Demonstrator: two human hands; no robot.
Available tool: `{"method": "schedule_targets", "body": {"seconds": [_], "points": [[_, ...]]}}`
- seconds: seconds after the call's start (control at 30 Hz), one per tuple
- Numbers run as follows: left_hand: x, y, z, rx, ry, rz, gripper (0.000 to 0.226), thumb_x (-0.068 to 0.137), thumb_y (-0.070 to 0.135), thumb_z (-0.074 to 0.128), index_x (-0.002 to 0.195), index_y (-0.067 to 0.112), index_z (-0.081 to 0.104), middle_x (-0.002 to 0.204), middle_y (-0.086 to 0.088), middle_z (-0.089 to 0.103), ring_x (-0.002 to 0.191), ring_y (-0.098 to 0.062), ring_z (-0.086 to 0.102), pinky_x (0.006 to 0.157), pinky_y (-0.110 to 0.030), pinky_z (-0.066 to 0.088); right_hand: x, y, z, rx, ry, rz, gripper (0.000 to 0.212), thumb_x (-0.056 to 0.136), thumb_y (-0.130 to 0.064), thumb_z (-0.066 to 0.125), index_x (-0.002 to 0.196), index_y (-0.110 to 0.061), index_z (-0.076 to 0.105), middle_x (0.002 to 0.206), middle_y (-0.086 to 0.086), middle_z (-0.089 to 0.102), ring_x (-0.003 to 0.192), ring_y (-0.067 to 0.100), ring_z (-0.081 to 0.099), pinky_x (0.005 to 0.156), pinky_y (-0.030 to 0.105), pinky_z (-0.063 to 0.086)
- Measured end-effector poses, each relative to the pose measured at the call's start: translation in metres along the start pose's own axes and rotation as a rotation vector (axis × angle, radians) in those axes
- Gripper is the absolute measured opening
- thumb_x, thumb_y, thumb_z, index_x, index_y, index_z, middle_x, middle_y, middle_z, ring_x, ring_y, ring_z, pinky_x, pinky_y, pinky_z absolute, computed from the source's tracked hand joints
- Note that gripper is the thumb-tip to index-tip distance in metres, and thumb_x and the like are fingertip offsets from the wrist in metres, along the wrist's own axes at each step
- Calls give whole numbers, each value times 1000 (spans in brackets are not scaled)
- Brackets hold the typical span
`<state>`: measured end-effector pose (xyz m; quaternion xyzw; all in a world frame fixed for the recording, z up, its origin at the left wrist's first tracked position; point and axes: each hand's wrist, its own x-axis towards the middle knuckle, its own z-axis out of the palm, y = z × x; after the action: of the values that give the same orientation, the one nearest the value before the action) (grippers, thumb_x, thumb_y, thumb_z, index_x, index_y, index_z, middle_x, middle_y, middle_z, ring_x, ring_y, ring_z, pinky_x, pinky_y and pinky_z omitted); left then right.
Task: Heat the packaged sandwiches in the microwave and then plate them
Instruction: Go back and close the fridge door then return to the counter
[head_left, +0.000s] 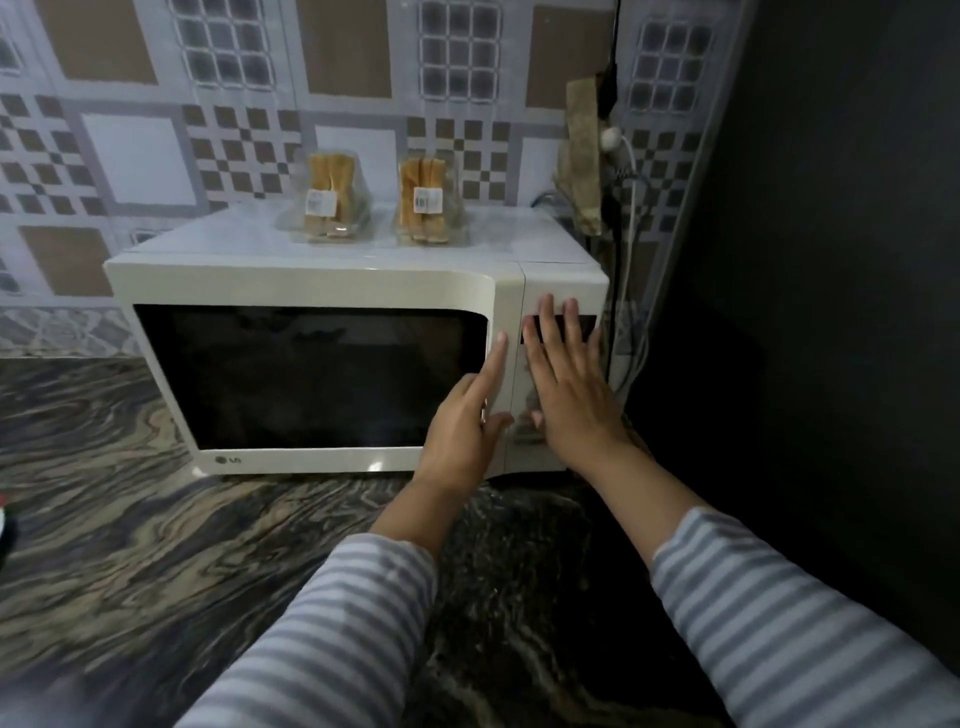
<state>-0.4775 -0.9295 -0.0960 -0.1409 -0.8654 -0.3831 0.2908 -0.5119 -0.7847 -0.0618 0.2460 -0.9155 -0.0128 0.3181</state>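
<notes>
White microwave (291, 291), both hands (566, 384) flat

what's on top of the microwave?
Two packaged sandwiches, left pack and right pack, stand side by side on the microwave. Door is closed; its dark window hides the inside.

This is a home kitchen. A cream microwave (332, 364) with a dark glass door stands on a stone worktop (130, 519) veined in brown, grey and black. Behind it the wall (135, 156) is covered in patterned tiles of brown squares, white squares and small checks, as kitchens often are. Two packaged sandwiches (327, 200) sit upright on top of the microwave. At the right, cables (631, 208) and a plug (610, 137) hang down beside a dark wall (831, 260).
</notes>
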Motion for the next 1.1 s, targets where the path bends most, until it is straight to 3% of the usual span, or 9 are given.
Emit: {"method": "schedule_targets", "body": {"seconds": [0.23,0.4,0.53,0.67,0.77,0.9,1.0,1.1], "points": [[8,-6,2,50,39,23,106,83,-1,67,143,55,0,82,1,48,63,-3,40,68,-18,37,0,4,5,11,23,-7,113,80,-15,75,150,-14,-14,159,5,-15,143,28,-26,116,51,-6],[9,-5,1,49,61,8,109,82,-2,68,139,63,2,80,1,50,61,-8,39,67,-25,46,-1,5,3,62,0,-31,115,80,-14,74,149,-15,-18,158,3,-19,143,26,-26,117,50,-8],[7,2,0,35,95,-10,101,81,-5,66,144,51,12,75,10,46,60,-14,42,67,-33,50,-1,5,1,67,16,-31,116,77,-14,76,150,-14,-14,159,3,-18,144,26,-22,117,50,-6],[0,8,-2,33,109,-16,99,80,-2,68,145,50,13,73,14,42,59,-12,42,65,-28,48,-2,6,3,79,25,-28,111,80,-9,73,151,-14,-12,159,3,-16,144,26,-21,117,50,-6],[-20,9,-7,53,106,29,101,82,5,71,145,53,7,70,17,38,58,-6,37,62,-21,44,1,4,3,82,-7,-5,111,79,-16,75,151,-14,-10,160,6,-12,143,22,-23,115,50,-8],[-32,15,-23,45,37,89,101,84,10,71,146,52,3,75,15,41,61,-7,43,65,-26,49,0,-2,-7,33,-40,28,109,84,-12,67,147,-19,-23,155,-3,-28,139,21,-35,114,48,-13],[-41,26,-41,73,-7,105,80,92,27,62,151,42,11,93,4,53,76,-12,56,72,-36,55,-8,-4,-24,47,-39,8,94,86,-9,62,153,-15,-4,159,4,-19,146,24,-19,115,50,-10],[-44,37,-76,241,193,72,57,96,32,48,149,33,29,103,3,52,85,-16,56,68,-41,54,-12,-9,-55,121,0,29,72,88,-6,52,152,-14,20,162,7,7,149,22,-2,119,48,-4]]}}
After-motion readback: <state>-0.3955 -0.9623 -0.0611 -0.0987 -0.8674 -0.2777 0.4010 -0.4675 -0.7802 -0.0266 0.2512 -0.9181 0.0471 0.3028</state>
